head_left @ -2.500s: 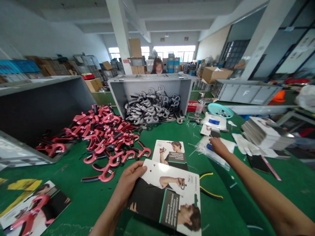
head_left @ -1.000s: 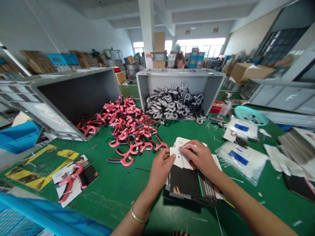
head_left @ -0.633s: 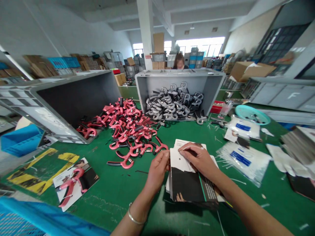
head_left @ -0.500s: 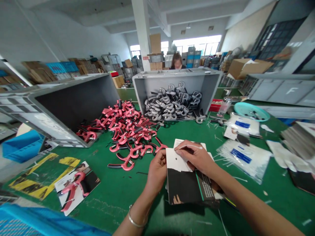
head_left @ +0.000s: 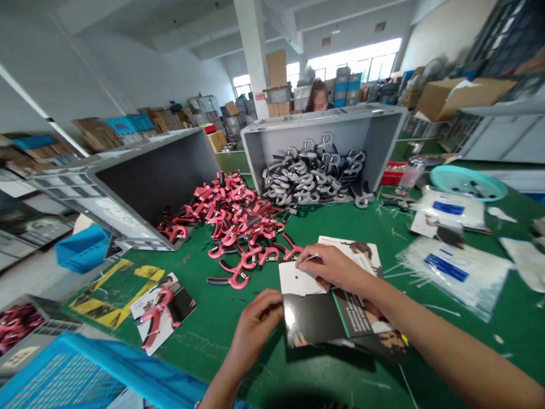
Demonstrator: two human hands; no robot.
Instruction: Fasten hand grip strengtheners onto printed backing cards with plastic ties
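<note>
A printed cardboard packaging card (head_left: 315,318), black with a white punched top, lies tilted over other cards (head_left: 368,250) in front of me. My left hand (head_left: 260,318) is closed at its left edge, the fingertips partly hidden behind it. My right hand (head_left: 330,264) rests across the card's white top, thumb and fingers pinched around a thin white cable tie, mostly hidden. To the left, a red hand gripper (head_left: 157,318) lies on its own card (head_left: 185,298). Beyond my hands spreads a heap of red and black hand grippers (head_left: 242,221).
A grey crate (head_left: 140,187) lies on its side at left; another (head_left: 385,147) at the back holds grey hand grippers (head_left: 315,176). Bags of cable ties (head_left: 451,278), a turquoise dish (head_left: 489,184) and loose ties are at right. A blue basket (head_left: 85,369) stands front left; a person (head_left: 319,96) sits behind.
My left hand has slid down and left along the card's edge. The right hand stays at the card's top. The whole view has turned slightly left.
</note>
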